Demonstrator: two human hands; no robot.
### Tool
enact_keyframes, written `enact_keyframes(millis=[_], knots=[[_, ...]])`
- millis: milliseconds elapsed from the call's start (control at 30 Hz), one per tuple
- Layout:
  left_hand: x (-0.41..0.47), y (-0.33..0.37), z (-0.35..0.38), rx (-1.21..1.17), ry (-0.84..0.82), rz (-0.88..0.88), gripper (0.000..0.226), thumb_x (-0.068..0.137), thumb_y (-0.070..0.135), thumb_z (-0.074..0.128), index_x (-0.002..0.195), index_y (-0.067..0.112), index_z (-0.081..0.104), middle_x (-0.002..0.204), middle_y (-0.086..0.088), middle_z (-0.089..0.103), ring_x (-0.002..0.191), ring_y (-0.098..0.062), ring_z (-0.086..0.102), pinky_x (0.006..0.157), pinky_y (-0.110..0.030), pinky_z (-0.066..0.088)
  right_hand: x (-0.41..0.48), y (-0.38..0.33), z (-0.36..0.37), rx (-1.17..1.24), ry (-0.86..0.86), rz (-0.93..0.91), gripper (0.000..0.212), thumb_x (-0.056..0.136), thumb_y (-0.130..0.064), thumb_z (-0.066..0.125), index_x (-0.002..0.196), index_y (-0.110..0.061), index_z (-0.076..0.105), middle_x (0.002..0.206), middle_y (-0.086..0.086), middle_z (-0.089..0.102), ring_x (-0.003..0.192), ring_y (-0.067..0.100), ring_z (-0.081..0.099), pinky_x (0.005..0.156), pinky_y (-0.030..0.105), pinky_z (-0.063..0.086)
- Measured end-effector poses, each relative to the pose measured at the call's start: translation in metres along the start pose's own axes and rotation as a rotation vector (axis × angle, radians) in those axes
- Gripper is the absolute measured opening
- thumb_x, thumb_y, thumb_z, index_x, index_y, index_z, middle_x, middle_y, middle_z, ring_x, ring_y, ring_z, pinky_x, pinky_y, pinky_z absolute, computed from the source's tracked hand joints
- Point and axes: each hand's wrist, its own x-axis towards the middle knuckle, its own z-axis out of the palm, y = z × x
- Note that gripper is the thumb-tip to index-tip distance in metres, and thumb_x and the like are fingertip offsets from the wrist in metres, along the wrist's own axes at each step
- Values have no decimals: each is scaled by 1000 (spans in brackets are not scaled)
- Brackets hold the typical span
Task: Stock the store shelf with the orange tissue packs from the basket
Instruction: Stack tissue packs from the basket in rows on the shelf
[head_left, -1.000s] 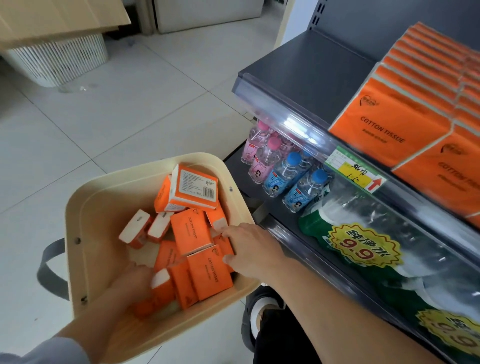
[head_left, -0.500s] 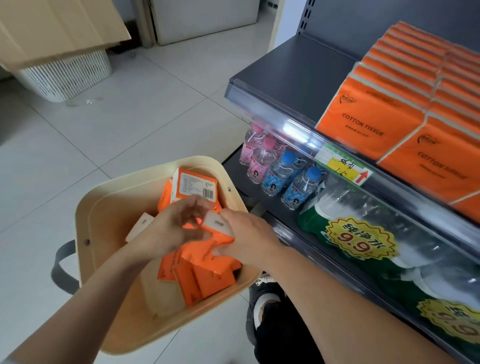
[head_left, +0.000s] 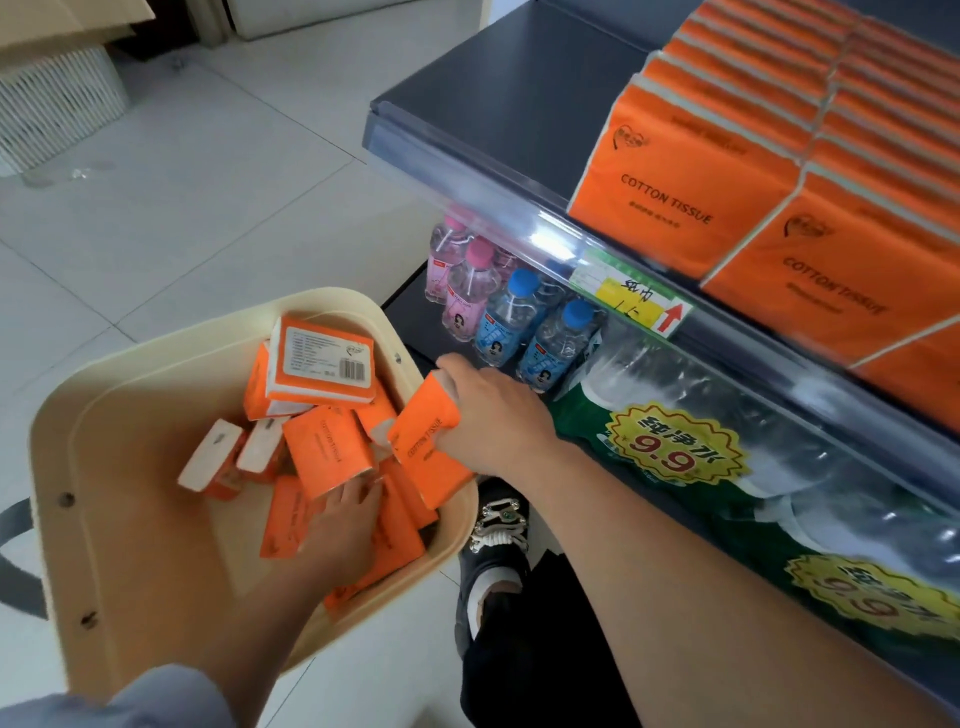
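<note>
Orange tissue pack (head_left: 428, 447) with white ends, "COTTON TISSUE" printed on front, tilted over right side of basket, right hand (head_left: 493, 415) fingers wrapped round it. Left hand (head_left: 345, 525) down in basket, fingertips on another pack (head_left: 327, 449); grip cannot tell. Cream basket (head_left: 130, 519) holds jumble of same packs, one showing barcode (head_left: 327, 364). Shelf (head_left: 519, 104) has matching big orange packs (head_left: 675, 187). Below: small bottles (head_left: 498, 322), green wrap (head_left: 675, 457) marked "9.9".

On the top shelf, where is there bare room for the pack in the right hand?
The dark top shelf lies bare left of the stacked tissue packs, from its clear front rail back. To the right it is packed tight. The right hand holds one tissue pack over the basket.
</note>
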Motion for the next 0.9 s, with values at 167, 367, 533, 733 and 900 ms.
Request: enact_keyframes(millis=[167,367,533,733,900], knots=[[-1,9,3,102,110,-67,73,88,22,47,151,20,10,152,-4,14,140,-26,20,113,-45,23,2,3,-4,21,27,12,42,81,-26,67,114,-22,42,94,1,57,85,26,54,67,34,41],[4,4,-13,-55,59,-167,96,77,34,68,149,35,5,147,0,29,132,-26,34,103,-42,39,3,3,-6,37,36,28,34,81,-28,66,108,-21,45,92,0,55,85,25,53,67,32,39],[-3,4,-35,-50,57,-98,69,72,42,74,133,34,41,131,3,45,116,-20,49,92,-37,49,1,2,-12,54,47,42,35,83,-33,67,111,-22,48,102,1,59,93,24,57,71,33,41],[-42,8,-63,-196,147,-9,48,83,33,68,125,37,45,124,10,55,106,-14,57,80,-26,50,-15,4,-35,123,98,62,36,83,-27,68,114,-24,50,109,0,59,101,24,56,76,34,47],[-77,19,-137,-402,392,-29,35,79,28,74,107,35,55,102,5,58,86,-16,55,71,-30,45,-43,12,-71,390,193,111,55,78,-29,76,124,-23,46,107,-3,54,106,20,55,87,36,47]])
